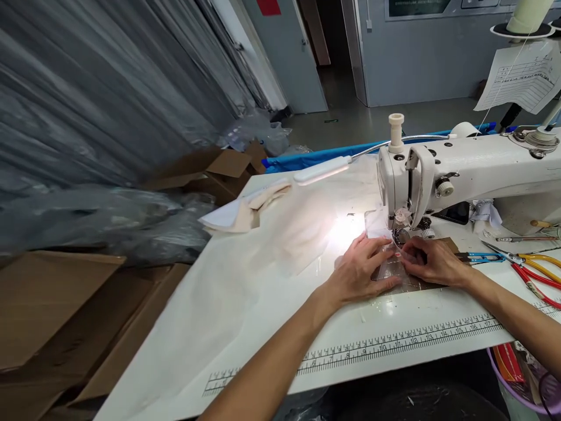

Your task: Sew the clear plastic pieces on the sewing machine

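A small piece of thin white fabric (376, 222) lies under the needle area of a white sewing machine (477, 166). My left hand (362, 268) rests on the fabric just left of the needle, fingers stretched out and lying flat. Close by on the right, my right hand (433, 261) has its thumb and fingertips pinched on the fabric's near edge. Its fingertips partly hide the cloth there. Below both hands is the machine's shiny bed plate, mostly covered.
Blue thread snips (480, 257), yellow-handled scissors (541, 261) and red-handled scissors (532, 283) lie at the right. A lamp (322, 171) lights the white table (263, 327), which has a printed ruler (385, 348). Cardboard boxes (56, 298) stand left; a purple-rimmed bin (497, 374) sits below right.
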A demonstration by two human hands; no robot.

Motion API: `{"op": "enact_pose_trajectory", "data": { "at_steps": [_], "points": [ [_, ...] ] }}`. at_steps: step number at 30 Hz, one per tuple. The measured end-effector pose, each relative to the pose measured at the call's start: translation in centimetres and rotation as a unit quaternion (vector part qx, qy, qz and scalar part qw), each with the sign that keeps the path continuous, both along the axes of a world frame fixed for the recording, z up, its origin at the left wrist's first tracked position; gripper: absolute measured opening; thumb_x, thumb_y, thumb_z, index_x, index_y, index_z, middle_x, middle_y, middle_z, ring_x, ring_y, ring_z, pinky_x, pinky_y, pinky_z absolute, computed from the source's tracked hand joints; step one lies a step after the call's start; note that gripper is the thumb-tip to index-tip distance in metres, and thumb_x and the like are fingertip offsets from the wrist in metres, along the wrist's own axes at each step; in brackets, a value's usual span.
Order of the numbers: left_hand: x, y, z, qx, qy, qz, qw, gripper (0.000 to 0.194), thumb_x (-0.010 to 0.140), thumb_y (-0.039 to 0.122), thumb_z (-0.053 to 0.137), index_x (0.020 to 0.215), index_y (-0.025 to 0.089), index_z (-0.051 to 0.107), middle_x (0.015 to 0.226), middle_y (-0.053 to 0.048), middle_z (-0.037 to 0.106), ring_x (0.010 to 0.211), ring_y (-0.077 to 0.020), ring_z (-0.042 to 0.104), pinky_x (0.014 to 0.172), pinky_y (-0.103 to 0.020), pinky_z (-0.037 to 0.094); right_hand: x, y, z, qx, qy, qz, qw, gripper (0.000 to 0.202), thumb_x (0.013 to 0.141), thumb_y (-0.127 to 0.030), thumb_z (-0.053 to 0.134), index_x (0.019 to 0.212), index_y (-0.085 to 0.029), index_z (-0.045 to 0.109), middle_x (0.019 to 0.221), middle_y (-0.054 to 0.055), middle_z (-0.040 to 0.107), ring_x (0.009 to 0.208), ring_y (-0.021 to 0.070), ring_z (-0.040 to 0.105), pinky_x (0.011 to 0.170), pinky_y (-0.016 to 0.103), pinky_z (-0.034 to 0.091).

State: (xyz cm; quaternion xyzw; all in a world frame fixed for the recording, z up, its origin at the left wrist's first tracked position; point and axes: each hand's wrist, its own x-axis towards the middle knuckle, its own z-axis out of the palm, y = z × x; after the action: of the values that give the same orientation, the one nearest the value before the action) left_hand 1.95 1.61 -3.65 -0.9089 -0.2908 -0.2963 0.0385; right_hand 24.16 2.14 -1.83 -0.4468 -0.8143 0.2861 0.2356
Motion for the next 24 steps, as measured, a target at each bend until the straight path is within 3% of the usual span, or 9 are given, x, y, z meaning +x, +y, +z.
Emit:
{"op": "enact_pose_trajectory", "data": {
  "at_steps": [5,8,11,13,16,18,24],
  "points": [
    [1.0,-0.6,1.0,0.121,-0.075,0.035,0.989,0.017,0.091,0.026,0.061,0.102,0.015,0.055,0.099,-0.011,0.066,0.089,-0.0215,0.066,0.069,-0.036,0.058,0.0,-0.2,-0.7,0.058,-0.006,0.007,0.998,0.013,0.084,-0.026,0.055,0.090,-0.017,0.062,0.067,0.001,0.059,0.056,0.0126,0.050,0.055,0.026,0.038],
    [1.7,-1.0,1.3,0.157,-0.056,0.016,0.986,0.022,0.089,0.019,0.061,0.109,0.014,0.052,0.103,-0.012,0.067,0.093,-0.0217,0.065,0.075,-0.037,0.059,-0.3,-0.6,-0.9,0.103,-0.039,0.027,0.994,0.018,0.088,-0.024,0.049,0.097,-0.016,0.062,0.082,0.007,0.065,0.066,0.0160,0.057,0.061,0.029,0.042],
    [1.8,-1.0,1.0,0.109,-0.020,-0.002,0.994,0.023,0.093,0.019,0.054,0.116,0.013,0.051,0.108,-0.012,0.068,0.101,-0.0230,0.065,0.083,-0.041,0.059,-0.2,-0.7,-0.5,0.124,-0.071,0.090,0.986,0.020,0.087,-0.022,0.049,0.097,-0.016,0.065,0.094,0.011,0.066,0.076,0.0189,0.060,0.065,0.031,0.043],
    [1.4,-0.7,0.6,0.047,-0.006,-0.013,0.999,0.016,0.097,0.021,0.049,0.110,0.014,0.055,0.103,-0.011,0.069,0.096,-0.0215,0.067,0.081,-0.040,0.059,0.2,-0.5,-0.2,0.100,-0.036,0.115,0.988,0.020,0.084,-0.024,0.052,0.096,-0.017,0.067,0.090,0.008,0.066,0.076,0.0180,0.060,0.066,0.030,0.044],
    [0.5,-0.1,0.1,0.002,0.000,-0.037,0.999,0.015,0.099,0.022,0.046,0.097,0.018,0.061,0.102,-0.007,0.070,0.091,-0.0178,0.069,0.085,-0.042,0.059,0.9,0.0,0.1,0.059,0.022,0.044,0.997,0.023,0.085,-0.028,0.052,0.095,-0.018,0.071,0.077,0.003,0.066,0.065,0.0140,0.057,0.060,0.026,0.041],
    [-0.1,0.2,0.0,-0.003,-0.003,-0.046,0.999,0.016,0.100,0.024,0.048,0.096,0.020,0.063,0.106,-0.005,0.070,0.094,-0.0164,0.069,0.093,-0.046,0.057,1.1,0.3,0.1,0.053,0.004,-0.004,0.999,0.026,0.086,-0.028,0.050,0.094,-0.019,0.073,0.073,0.002,0.064,0.060,0.0128,0.053,0.055,0.025,0.036],
    [-0.1,0.2,0.6,0.036,0.002,-0.046,0.998,0.013,0.098,0.020,0.051,0.095,0.019,0.064,0.105,-0.006,0.070,0.094,-0.0151,0.069,0.095,-0.049,0.055,0.8,0.4,0.0,0.059,-0.072,-0.001,0.996,0.031,0.090,-0.026,0.049,0.106,-0.022,0.075,0.075,0.003,0.066,0.057,0.0123,0.051,0.055,0.025,0.034]
  ]
}}
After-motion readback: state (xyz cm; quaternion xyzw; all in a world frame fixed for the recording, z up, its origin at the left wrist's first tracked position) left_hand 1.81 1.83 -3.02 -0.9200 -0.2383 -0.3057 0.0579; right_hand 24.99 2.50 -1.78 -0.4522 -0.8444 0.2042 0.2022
